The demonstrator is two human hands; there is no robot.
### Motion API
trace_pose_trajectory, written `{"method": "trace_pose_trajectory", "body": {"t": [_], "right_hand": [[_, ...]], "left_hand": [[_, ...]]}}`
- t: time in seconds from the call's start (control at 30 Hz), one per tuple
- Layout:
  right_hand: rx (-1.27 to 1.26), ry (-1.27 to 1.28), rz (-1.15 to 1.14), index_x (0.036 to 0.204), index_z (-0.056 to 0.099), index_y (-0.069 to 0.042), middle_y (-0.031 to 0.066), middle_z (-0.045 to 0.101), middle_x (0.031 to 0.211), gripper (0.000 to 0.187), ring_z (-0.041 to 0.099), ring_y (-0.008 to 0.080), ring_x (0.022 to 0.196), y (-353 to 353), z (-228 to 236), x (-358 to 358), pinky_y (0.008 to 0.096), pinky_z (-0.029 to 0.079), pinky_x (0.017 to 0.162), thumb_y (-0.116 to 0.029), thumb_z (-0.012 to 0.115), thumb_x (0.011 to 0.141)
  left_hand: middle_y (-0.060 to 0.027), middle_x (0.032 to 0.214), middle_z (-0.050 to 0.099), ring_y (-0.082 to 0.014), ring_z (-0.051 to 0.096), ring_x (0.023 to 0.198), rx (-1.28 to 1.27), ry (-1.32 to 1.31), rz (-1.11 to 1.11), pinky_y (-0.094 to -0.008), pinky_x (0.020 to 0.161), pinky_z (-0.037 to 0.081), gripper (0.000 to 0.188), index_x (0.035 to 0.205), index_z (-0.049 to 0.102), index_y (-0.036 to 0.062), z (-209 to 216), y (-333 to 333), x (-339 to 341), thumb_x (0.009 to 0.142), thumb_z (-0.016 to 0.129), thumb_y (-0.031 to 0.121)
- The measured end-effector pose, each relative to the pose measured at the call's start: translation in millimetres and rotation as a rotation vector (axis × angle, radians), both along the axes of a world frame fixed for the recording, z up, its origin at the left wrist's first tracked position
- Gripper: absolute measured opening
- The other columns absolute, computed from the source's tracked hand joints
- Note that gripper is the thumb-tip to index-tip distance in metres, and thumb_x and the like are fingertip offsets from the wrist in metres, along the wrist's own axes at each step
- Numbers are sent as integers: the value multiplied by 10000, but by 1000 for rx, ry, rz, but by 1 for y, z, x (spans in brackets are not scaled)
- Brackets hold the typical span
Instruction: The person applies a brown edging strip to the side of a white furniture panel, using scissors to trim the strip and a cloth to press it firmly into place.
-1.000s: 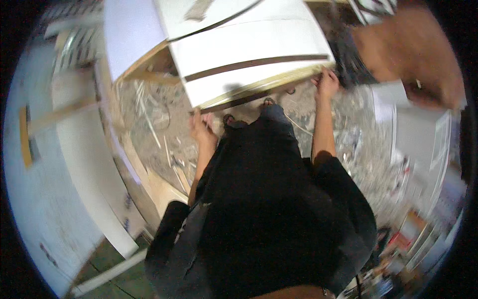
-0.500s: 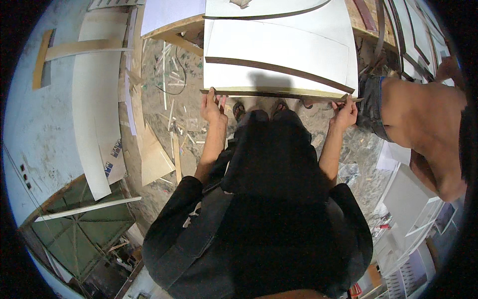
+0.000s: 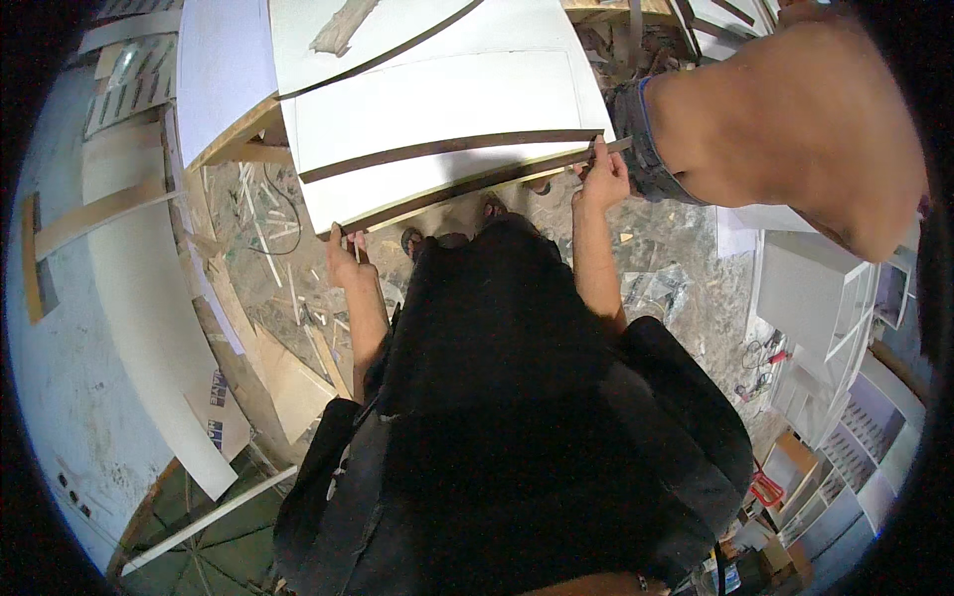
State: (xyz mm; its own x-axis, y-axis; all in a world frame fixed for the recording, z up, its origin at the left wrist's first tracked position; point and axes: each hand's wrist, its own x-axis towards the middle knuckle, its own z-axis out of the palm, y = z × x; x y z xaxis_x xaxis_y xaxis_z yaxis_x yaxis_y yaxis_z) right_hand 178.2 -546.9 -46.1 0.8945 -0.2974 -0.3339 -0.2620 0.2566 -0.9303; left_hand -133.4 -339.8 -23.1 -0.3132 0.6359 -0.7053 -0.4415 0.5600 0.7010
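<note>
A white panel [image 3: 442, 97] lies before me, its near edge slanting up to the right. A long dark edging strip [image 3: 452, 191] runs along that edge. My left hand [image 3: 353, 263] is closed on the strip's left end, thumb on top at the panel's corner. At the other end, my right hand [image 3: 603, 181] pinches the strip, whose tip sticks out past the panel. A second, thin brown strip [image 3: 447, 146] lies on the panel just beyond, touched by neither hand. Farther back is a curved dark strip [image 3: 397, 52] beside a crumpled pale scrap [image 3: 343, 28].
Close on my right, a co-worker's bare back [image 3: 785, 109] leans near the panel. Wood scraps litter the floor [image 3: 263, 214] at left. A long white board [image 3: 149, 268] stands farther left. White cabinet pieces [image 3: 810, 288] and a red-handled tool [image 3: 765, 487] are at right.
My view has turned, so the panel and strip now slant. Both hands keep hold of the strip's ends. The co-worker's back appears higher and larger in view.
</note>
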Motion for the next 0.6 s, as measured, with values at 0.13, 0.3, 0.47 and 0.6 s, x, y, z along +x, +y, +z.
{"method": "trace_pose_trajectory", "body": {"t": [0.13, 0.3, 0.47, 0.6], "right_hand": [[9, 11, 11, 1088, 601, 91, 66, 622, 824, 415, 573, 122, 587, 4, 2, -4, 235, 485, 377, -135, 779, 790], [-7, 10, -26, 1038, 633, 63, 58, 625, 806, 348, 564, 117, 567, 6, 1, -4, 239, 457, 366, -139, 776, 793], [-47, 21, -32, 948, 654, 43, 61, 636, 772, 269, 563, 127, 559, 9, -13, -7, 252, 456, 365, -146, 773, 798], [-108, 41, -60, 836, 652, 36, 61, 627, 715, 249, 549, 127, 532, 9, -12, -4, 269, 464, 370, -174, 780, 791]], "left_hand": [[-100, 865, 606, -183, 579, 756, 19, 24, 49, -264, 571, 579, 209, 933, 638, -18, -9, 6, -4, 810, 749, 110], [-83, 875, 605, -177, 573, 766, 51, 5, 12, -275, 603, 593, 189, 924, 649, -16, 0, 2, 0, 814, 741, 108], [-75, 867, 582, -170, 559, 753, 33, -8, 16, -272, 592, 573, 176, 939, 642, -13, 3, -1, -4, 831, 721, 100], [-74, 883, 572, -169, 559, 749, 11, 20, 37, -272, 598, 569, 241, 1018, 611, -7, 9, 1, 4, 824, 723, 81]]}}
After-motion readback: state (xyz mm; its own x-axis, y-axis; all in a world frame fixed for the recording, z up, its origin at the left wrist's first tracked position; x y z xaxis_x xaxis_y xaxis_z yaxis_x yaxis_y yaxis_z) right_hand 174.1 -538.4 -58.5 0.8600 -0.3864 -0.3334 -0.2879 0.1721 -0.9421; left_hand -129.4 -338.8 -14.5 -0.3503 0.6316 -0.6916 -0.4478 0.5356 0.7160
